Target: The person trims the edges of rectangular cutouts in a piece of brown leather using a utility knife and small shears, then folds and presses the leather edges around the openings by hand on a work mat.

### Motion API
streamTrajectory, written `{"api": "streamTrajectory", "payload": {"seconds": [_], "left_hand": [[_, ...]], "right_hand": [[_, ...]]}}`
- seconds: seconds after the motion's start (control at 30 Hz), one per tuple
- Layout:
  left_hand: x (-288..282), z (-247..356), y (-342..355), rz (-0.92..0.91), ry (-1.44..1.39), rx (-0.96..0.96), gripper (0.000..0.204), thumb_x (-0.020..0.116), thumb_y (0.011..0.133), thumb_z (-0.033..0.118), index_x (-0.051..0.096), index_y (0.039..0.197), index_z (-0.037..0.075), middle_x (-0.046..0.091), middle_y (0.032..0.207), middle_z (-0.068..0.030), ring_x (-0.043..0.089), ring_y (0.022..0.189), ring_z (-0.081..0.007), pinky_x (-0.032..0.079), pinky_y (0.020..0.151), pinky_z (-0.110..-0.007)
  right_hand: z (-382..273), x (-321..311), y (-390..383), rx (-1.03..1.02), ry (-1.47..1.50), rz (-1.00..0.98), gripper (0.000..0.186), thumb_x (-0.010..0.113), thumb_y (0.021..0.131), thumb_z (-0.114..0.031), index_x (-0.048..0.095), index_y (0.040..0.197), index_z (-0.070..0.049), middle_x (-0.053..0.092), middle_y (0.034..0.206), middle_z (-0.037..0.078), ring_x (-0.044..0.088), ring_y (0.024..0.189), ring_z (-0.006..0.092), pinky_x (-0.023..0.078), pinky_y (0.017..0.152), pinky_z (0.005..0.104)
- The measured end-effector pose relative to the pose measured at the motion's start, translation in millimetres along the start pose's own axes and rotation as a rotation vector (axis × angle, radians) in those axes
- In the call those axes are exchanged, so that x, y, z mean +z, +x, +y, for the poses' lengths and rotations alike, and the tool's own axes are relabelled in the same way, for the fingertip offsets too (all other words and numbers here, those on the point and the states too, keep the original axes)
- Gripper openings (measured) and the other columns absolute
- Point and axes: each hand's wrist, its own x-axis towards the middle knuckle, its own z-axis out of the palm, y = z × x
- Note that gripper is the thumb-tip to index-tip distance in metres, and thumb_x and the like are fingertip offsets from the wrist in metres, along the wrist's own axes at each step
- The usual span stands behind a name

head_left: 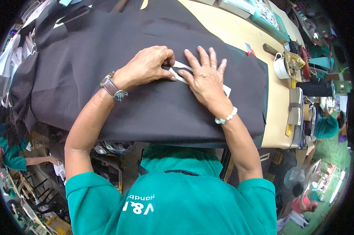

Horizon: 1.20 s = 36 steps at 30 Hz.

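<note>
A large sheet of dark brown material [157,113] covers the table in front of me. On it a white strip [227,89] lies diagonally, with a narrow dark piece [182,69] along its upper-left part. My left hand [147,64], with a watch at the wrist, is closed, its thumb and curled forefinger at the white strip's upper-left end; exactly what is pinched is partly hidden. My right hand [203,80], with a bead bracelet, rests open over the strip, fingers spread on the dark sheet and thumb on the narrow piece.
A cream tabletop [279,139] runs along the right, holding a turquoise basket [273,27], a white cup [280,69], a dark tool handle [270,49] and a bundled stack [295,105]. Co-workers in teal [10,149] [326,126] are at left and right. Pale fabric [16,58] piles at the left.
</note>
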Motion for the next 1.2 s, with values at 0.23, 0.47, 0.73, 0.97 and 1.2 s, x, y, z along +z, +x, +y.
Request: {"api": "streamTrajectory", "payload": {"seconds": [0.23, 0.47, 0.73, 0.97, 1.2], "left_hand": [[-2, -1, -2, -0.056, -0.045, -0.038, 0.038, 0.077, 0.066, 0.025, 0.056, 0.089, 0.004, 0.056, 0.082, -0.0089, 0.056, 0.081, -0.0249, 0.045, 0.072, -0.036], [-12, 12, -12, -0.140, 0.048, -0.051, 0.064, 0.080, 0.058, 0.027, 0.053, 0.111, 0.003, 0.055, 0.100, -0.0121, 0.052, 0.100, -0.0272, 0.043, 0.088, -0.037], [8, 18, -10, 0.699, 0.303, -0.208, 0.064, 0.058, 0.087, 0.026, 0.028, 0.137, -0.001, 0.037, 0.133, -0.0275, 0.039, 0.123, -0.0387, 0.036, 0.100, -0.042], [45, -4, -14, 0.493, 0.430, -0.441, 0.041, 0.049, 0.090, 0.018, 0.045, 0.126, 0.000, 0.044, 0.131, -0.0252, 0.045, 0.120, -0.0352, 0.038, 0.097, -0.043], [38, 7, -10, 0.657, 0.513, -0.240, 0.023, 0.052, 0.088, 0.013, 0.062, 0.105, 0.000, 0.060, 0.113, -0.0172, 0.054, 0.112, -0.0307, 0.041, 0.096, -0.039]], "right_hand": [[-5, -1, 0, -0.022, -0.014, 0.003, 0.052, 0.053, 0.087, -0.042, 0.044, 0.132, -0.018, 0.035, 0.138, 0.018, 0.023, 0.132, 0.0404, 0.013, 0.101, 0.0676], [2, -16, -11, -0.059, 0.111, -0.114, 0.085, 0.064, 0.070, -0.058, 0.037, 0.136, -0.012, 0.030, 0.141, 0.021, 0.020, 0.133, 0.0411, 0.014, 0.102, 0.0657], [49, -29, 28, 0.026, 0.545, 0.316, 0.038, 0.044, 0.094, -0.029, 0.054, 0.111, 0.003, 0.056, 0.111, 0.019, 0.054, 0.104, 0.0316, 0.041, 0.091, 0.0380], [40, 0, 25, 0.089, 0.776, 0.393, 0.029, 0.039, 0.096, -0.019, 0.057, 0.102, 0.003, 0.057, 0.104, 0.018, 0.057, 0.097, 0.0311, 0.044, 0.087, 0.0369], [44, -6, 22, 0.035, 0.734, 0.334, 0.047, 0.057, 0.086, -0.035, 0.053, 0.114, 0.002, 0.056, 0.112, 0.019, 0.053, 0.106, 0.0322, 0.040, 0.093, 0.0387]]}}
